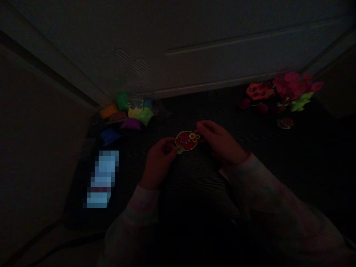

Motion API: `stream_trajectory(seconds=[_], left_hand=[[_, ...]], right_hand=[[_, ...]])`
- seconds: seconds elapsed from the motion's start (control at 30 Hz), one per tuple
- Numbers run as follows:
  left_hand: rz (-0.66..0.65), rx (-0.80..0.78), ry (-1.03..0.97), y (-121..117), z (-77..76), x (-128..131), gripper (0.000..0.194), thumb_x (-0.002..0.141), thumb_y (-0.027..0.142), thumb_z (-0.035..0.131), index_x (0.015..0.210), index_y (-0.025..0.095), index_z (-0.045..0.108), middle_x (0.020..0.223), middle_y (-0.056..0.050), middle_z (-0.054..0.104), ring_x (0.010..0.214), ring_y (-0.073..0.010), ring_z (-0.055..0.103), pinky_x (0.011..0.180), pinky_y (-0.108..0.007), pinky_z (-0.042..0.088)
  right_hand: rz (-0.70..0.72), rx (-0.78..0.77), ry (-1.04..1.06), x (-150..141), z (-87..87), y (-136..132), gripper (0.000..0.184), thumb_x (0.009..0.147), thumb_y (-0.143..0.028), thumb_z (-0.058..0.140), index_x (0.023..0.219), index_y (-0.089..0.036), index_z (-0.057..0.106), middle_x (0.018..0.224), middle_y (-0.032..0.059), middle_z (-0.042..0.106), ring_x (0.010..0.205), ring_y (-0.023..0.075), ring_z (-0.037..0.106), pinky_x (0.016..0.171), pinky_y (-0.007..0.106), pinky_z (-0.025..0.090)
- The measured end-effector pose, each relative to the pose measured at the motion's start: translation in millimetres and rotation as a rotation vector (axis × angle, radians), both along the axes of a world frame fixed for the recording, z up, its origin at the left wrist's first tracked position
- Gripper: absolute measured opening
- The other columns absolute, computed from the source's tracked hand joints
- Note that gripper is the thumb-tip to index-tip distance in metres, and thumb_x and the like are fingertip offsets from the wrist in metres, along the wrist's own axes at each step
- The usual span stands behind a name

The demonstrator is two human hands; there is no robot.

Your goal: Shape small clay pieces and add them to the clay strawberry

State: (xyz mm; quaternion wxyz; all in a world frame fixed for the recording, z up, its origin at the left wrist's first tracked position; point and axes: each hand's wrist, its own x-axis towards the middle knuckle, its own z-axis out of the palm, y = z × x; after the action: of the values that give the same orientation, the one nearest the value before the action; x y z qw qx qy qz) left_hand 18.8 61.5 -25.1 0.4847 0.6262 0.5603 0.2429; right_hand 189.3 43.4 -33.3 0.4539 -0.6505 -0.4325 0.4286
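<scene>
The scene is very dark. A small round craft piece (187,141), red with yellow and green bits, is held between both hands over a dark ribbed mat (194,178). My left hand (158,163) pinches its lower left edge. Closed on its right edge is my right hand (219,142). Both arms wear pale long sleeves.
Several coloured clay packets (130,113) lie in a heap at the back left by a pale door (194,48). Pink and red finished flower pieces (280,92) sit at the back right. A lit phone screen (101,178) lies on the left.
</scene>
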Motion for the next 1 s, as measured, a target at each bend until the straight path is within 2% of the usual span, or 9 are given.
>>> stream_trajectory(seconds=[0.33, 0.63, 1.0], left_hand=[[-0.004, -0.017, -0.037, 0.6, -3.8, 1.2, 0.029, 0.064, 0.023, 0.060, 0.093, 0.019, 0.058, 0.068, 0.002, 0.057, 0.059, -0.0107, 0.054, 0.057, -0.023, 0.042], [-0.009, 0.035, 0.066, 0.6, -2.3, 3.9, 0.029, 0.065, 0.025, 0.059, 0.094, 0.019, 0.058, 0.071, 0.001, 0.059, 0.065, -0.0125, 0.056, 0.063, -0.025, 0.043], [-0.020, 0.006, 0.016, 1.3, -7.1, 1.7, 0.032, 0.066, 0.032, 0.061, 0.095, 0.019, 0.056, 0.074, 0.000, 0.058, 0.064, -0.0115, 0.055, 0.060, -0.024, 0.043]], right_hand=[[0.004, 0.002, -0.012, 0.3, -2.3, 0.7, 0.033, 0.074, -0.049, 0.046, 0.090, -0.022, 0.056, 0.082, 0.0000, 0.062, 0.073, 0.0140, 0.057, 0.066, 0.030, 0.044], [0.012, 0.011, -0.021, -0.3, -1.9, 0.5, 0.033, 0.074, -0.048, 0.046, 0.090, -0.022, 0.057, 0.083, 0.0006, 0.061, 0.075, 0.0150, 0.057, 0.068, 0.031, 0.044], [0.021, 0.031, -0.037, -0.7, -1.6, 0.7, 0.030, 0.075, -0.045, 0.046, 0.087, -0.020, 0.057, 0.081, -0.0001, 0.062, 0.075, 0.0140, 0.058, 0.069, 0.030, 0.044]])
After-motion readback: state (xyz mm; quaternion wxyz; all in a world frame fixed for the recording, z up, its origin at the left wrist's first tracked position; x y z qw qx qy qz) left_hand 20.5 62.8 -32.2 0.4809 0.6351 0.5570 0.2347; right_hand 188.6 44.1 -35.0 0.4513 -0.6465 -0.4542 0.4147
